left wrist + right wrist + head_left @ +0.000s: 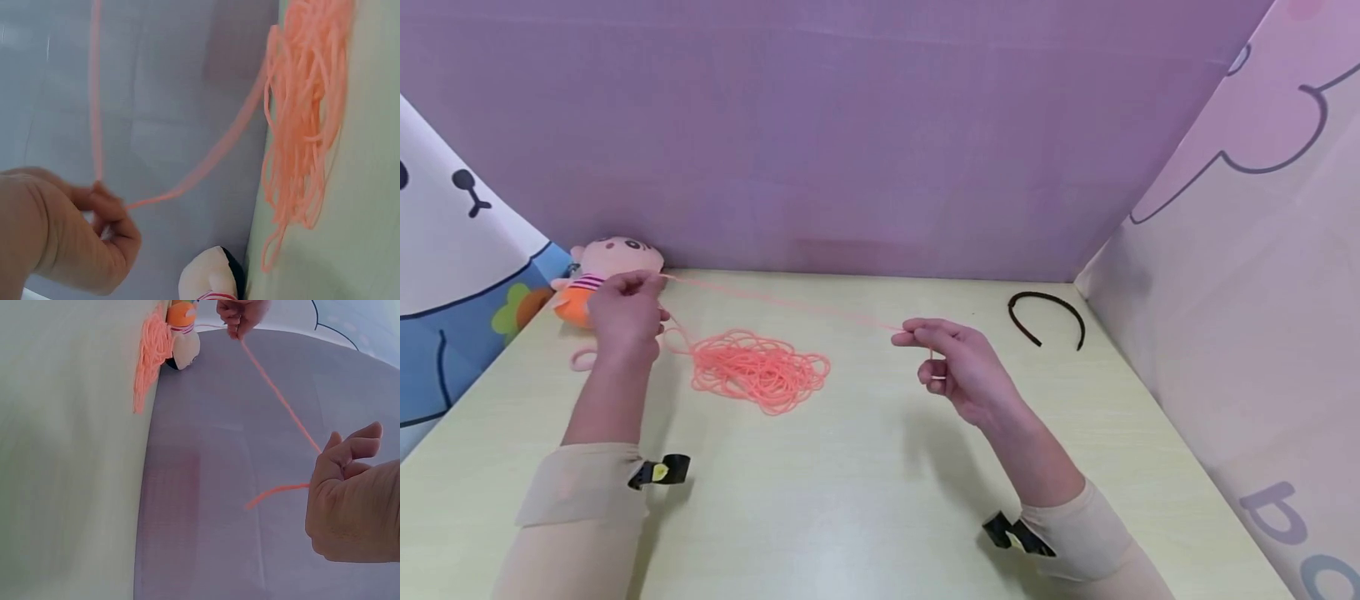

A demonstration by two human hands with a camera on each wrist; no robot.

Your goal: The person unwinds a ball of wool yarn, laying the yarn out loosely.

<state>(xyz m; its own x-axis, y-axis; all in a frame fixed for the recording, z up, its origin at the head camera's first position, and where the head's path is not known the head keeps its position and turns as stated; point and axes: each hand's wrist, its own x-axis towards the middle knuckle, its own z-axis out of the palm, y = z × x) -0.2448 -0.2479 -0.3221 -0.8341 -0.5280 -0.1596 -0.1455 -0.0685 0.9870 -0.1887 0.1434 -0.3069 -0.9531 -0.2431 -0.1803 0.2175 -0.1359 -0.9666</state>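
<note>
A coral-pink cord (775,298) stretches through the air between the two hands. My left hand (628,312) pinches it at the left, in front of a plush doll. From there the cord sags down to a loose tangled pile (758,371) on the table, also seen beside the hand in the left wrist view. Over the table's right half, my right hand (962,362) pinches the other end. A short free tail (275,491) hangs below that hand in the right wrist view.
The plush doll (613,271) in orange leans at the back left corner. A dark open hoop like a headband (1048,300) lies at the back right. Near the left forearm is a small pink loop (580,360). A purple wall (865,133) rises behind the table.
</note>
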